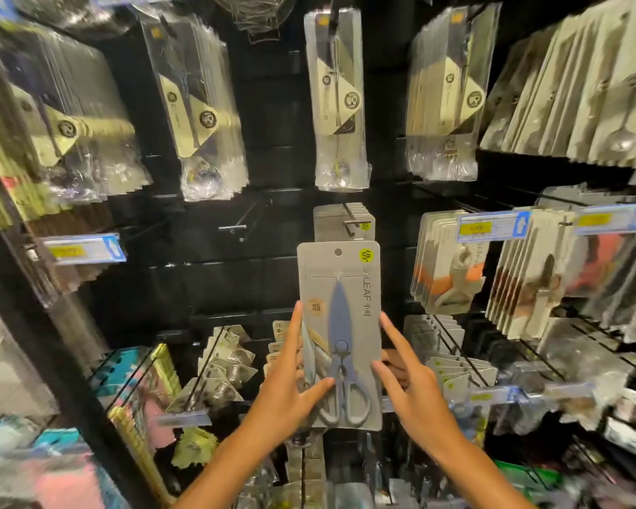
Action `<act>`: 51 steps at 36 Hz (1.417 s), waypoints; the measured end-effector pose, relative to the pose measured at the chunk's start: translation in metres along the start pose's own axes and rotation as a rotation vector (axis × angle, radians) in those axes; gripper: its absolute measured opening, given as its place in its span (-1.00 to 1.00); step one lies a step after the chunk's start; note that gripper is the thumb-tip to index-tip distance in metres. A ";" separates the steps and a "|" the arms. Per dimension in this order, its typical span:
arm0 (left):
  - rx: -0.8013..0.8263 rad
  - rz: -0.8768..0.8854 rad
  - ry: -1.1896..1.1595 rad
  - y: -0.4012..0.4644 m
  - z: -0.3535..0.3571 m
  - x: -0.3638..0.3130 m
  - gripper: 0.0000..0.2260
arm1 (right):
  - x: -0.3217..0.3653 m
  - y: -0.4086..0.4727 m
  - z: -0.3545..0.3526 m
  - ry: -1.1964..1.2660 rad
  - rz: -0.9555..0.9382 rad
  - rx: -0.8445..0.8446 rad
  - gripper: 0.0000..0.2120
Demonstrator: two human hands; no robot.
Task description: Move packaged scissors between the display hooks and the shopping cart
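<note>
A grey card pack of blue-handled scissors (340, 325) is held upright in front of the black display wall. My left hand (291, 380) grips its left edge, thumb across the front near the handles. My right hand (408, 383) holds the right edge with fingers spread. The pack's hang hole sits just below a metal display hook (351, 222) that carries a few matching grey packs (342, 218). The shopping cart is out of view.
An empty hook (243, 222) juts out to the left of the scissors hook. Clear packs of cutlery (338, 101) hang above. More carded tools (452, 266) hang right, and small packs (228, 365) fill lower hooks. Blue price tags (492, 225) stick forward.
</note>
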State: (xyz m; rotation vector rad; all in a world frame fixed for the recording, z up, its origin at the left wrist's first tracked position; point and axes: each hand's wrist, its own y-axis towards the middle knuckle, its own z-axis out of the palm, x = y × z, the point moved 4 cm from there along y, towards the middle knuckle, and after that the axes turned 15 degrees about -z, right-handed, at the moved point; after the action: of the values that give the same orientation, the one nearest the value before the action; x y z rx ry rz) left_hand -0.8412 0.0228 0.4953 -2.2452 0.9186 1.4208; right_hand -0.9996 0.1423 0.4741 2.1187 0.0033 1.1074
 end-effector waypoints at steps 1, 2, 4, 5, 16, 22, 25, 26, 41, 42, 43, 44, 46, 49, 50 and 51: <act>0.001 0.001 0.014 0.002 0.001 -0.001 0.05 | -0.002 0.000 -0.001 -0.020 0.000 0.000 -0.33; 0.004 0.006 0.027 0.003 0.002 -0.002 0.04 | -0.003 0.000 -0.003 -0.032 -0.001 -0.002 -0.32; 0.010 0.017 0.051 0.004 0.004 -0.006 0.03 | -0.003 0.000 -0.006 -0.031 0.000 -0.017 -0.30; 0.010 0.022 0.062 0.005 0.005 -0.008 0.03 | -0.003 0.001 -0.007 -0.024 0.002 -0.026 -0.29; 0.054 0.029 0.054 0.019 0.004 -0.027 0.04 | -0.015 0.019 -0.026 0.034 0.017 -0.025 -0.34; 0.067 0.020 0.004 0.015 0.005 -0.032 0.05 | -0.010 0.023 -0.035 0.096 -0.006 -0.021 -0.36; 0.093 0.002 -0.060 0.013 0.005 -0.033 0.03 | -0.007 0.023 -0.040 0.120 -0.024 -0.042 -0.39; 0.104 -0.005 -0.071 0.013 0.004 -0.033 0.03 | -0.007 0.023 -0.041 0.126 -0.028 -0.047 -0.40; 0.098 -0.092 0.003 0.047 0.005 -0.028 -0.15 | -0.032 0.041 -0.014 0.066 0.027 0.234 -0.18; 0.098 -0.097 0.000 0.050 0.006 -0.028 -0.16 | -0.033 0.044 -0.012 0.067 0.017 0.251 -0.14; 0.101 -0.103 -0.001 0.053 0.007 -0.028 -0.16 | -0.036 0.047 -0.010 0.062 0.003 0.263 -0.11; 0.108 -0.116 -0.004 0.056 0.008 -0.029 -0.15 | -0.038 0.050 -0.009 0.052 -0.006 0.266 -0.09; 0.115 -0.141 -0.011 0.062 0.009 -0.029 -0.13 | -0.044 0.058 -0.006 0.034 -0.020 0.266 -0.04; 0.119 -0.130 -0.017 0.074 0.012 -0.032 -0.17 | -0.052 0.070 -0.002 0.014 -0.032 0.272 0.01; 0.114 -0.130 -0.021 0.078 0.013 -0.034 -0.17 | -0.054 0.074 -0.002 0.005 -0.036 0.278 0.02; 0.104 -0.135 -0.029 0.083 0.014 -0.035 -0.17 | -0.058 0.079 -0.002 -0.002 -0.043 0.286 0.04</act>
State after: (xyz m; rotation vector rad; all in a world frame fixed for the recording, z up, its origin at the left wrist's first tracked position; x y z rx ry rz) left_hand -0.9164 -0.0182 0.5254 -2.1611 0.7966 1.3123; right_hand -1.0622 0.0671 0.4816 2.3594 0.2174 1.1350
